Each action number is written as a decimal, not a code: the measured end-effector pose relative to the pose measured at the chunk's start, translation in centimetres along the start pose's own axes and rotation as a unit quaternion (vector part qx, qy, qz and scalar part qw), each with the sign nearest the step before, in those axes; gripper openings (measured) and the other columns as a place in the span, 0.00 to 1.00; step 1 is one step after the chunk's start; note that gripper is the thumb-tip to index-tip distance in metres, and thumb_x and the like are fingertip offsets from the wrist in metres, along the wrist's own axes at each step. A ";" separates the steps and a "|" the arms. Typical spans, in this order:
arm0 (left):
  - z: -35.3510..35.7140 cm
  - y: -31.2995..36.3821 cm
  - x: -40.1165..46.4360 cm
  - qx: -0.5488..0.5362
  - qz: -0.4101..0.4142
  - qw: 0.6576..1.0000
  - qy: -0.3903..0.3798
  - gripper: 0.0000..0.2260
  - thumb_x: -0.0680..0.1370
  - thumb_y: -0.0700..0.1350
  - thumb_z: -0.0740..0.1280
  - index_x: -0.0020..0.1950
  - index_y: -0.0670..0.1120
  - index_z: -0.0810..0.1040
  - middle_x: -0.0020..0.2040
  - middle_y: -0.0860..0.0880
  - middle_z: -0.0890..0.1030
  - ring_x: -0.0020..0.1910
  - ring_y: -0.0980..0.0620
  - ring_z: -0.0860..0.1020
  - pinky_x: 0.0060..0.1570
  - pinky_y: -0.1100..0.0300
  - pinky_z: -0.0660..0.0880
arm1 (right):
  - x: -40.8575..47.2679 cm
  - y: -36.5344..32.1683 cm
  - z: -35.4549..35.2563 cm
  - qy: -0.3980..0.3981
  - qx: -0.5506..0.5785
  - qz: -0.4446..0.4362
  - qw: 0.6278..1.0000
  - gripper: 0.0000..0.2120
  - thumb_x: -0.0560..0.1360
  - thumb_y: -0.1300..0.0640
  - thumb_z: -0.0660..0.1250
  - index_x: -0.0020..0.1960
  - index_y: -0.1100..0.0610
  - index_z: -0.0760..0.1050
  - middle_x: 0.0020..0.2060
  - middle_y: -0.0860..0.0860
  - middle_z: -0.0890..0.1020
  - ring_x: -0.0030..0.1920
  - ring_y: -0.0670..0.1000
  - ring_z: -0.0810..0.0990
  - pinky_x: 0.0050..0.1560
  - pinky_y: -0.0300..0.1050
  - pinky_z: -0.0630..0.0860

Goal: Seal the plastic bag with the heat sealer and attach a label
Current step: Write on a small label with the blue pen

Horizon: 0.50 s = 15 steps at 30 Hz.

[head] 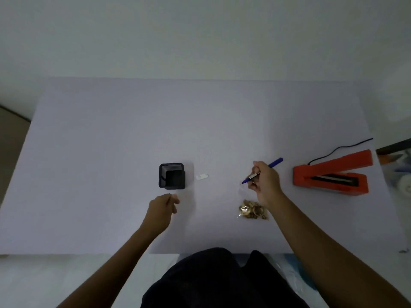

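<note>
A: Status on the hands?

B: Right hand (265, 182) grips a blue pen (262, 172), fingers curled round the barrel. Tip points down-left, just above the table (111, 141). Cap end sticks up to the right past the knuckles.

A: Left?

B: Left hand (162, 207) holds nothing. Fingers loosely curled, hanging just over the table, near the front of the black box (171, 176).

A: Where's the bag?

B: Clear plastic bag (252, 210) lies flat on the table, right under the right wrist. Gold-coloured metal bits bunched at its near end. The top of the bag runs up toward the pen tip, but it's clear film and hard to trace. Can't tell if it's sealed.

A: Sealer?

B: Orange heat sealer (332, 174) far right on the table, arm raised, jaw wide open. Black cord (340, 148) runs off behind it toward the table edge. Well apart from the bag.

A: Label?

B: Small white strip (202, 176) just right of the black box, lying on the table. Looks like a label, too small to read. Between the box and the right hand, touching neither.

A: Box contents?

B: Open top, dark inside, can't make out anything.
</note>
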State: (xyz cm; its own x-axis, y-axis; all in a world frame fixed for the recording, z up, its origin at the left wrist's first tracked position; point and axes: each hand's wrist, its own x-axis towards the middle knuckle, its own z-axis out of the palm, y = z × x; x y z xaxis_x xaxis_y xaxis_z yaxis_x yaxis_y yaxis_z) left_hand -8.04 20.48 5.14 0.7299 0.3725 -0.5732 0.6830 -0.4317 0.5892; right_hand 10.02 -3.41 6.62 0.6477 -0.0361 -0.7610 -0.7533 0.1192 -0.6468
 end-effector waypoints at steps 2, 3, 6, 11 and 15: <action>1.4 -2.4 1.5 0.053 -0.014 0.998 0.034 0.13 0.83 0.36 0.56 0.55 0.38 0.81 0.47 0.43 0.82 0.42 0.51 0.78 0.45 0.63 0.72 | -0.3 1.7 1.2 -0.001 -0.029 0.017 0.999 0.16 0.78 0.58 0.64 0.32 0.55 0.68 0.23 0.47 0.72 0.21 0.49 0.66 0.25 0.42 0.59; 1.9 -3.4 2.2 0.068 -0.016 0.996 0.050 0.12 0.82 0.35 0.58 0.54 0.37 0.81 0.48 0.41 0.82 0.43 0.49 0.78 0.46 0.61 0.72 | -0.2 2.8 1.6 0.003 -0.041 0.029 0.999 0.16 0.79 0.57 0.64 0.32 0.55 0.68 0.24 0.48 0.72 0.21 0.49 0.66 0.24 0.42 0.59; 2.9 -5.0 3.5 0.094 0.010 0.989 0.114 0.09 0.81 0.38 0.62 0.48 0.38 0.82 0.45 0.41 0.83 0.39 0.49 0.77 0.42 0.59 0.71 | -0.3 5.8 2.4 0.000 -0.095 0.050 0.994 0.16 0.79 0.55 0.64 0.33 0.56 0.69 0.27 0.50 0.71 0.22 0.50 0.67 0.21 0.39 0.61; 3.7 -6.2 4.9 0.150 0.018 0.980 0.128 0.08 0.80 0.42 0.64 0.45 0.41 0.79 0.39 0.44 0.82 0.35 0.47 0.79 0.41 0.53 0.79 | -0.8 8.2 3.4 -0.018 -0.153 0.052 0.987 0.15 0.79 0.54 0.64 0.35 0.57 0.69 0.28 0.52 0.70 0.22 0.50 0.69 0.19 0.37 0.64; 4.3 -6.7 5.3 0.179 0.035 0.978 0.101 0.09 0.81 0.44 0.63 0.47 0.42 0.79 0.42 0.44 0.82 0.37 0.47 0.79 0.43 0.52 0.79 | -0.8 8.2 3.6 -0.013 -0.162 0.042 0.986 0.14 0.79 0.53 0.64 0.36 0.57 0.70 0.28 0.53 0.70 0.22 0.49 0.69 0.19 0.37 0.65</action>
State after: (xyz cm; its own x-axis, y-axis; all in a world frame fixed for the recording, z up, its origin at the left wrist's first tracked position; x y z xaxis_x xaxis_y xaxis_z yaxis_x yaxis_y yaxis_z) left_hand -8.92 21.82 -4.30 0.7893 0.4715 -0.3933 0.6046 -0.7085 0.3639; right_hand 3.74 1.15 2.13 0.5803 -0.0127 -0.8143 -0.7990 -0.2025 -0.5663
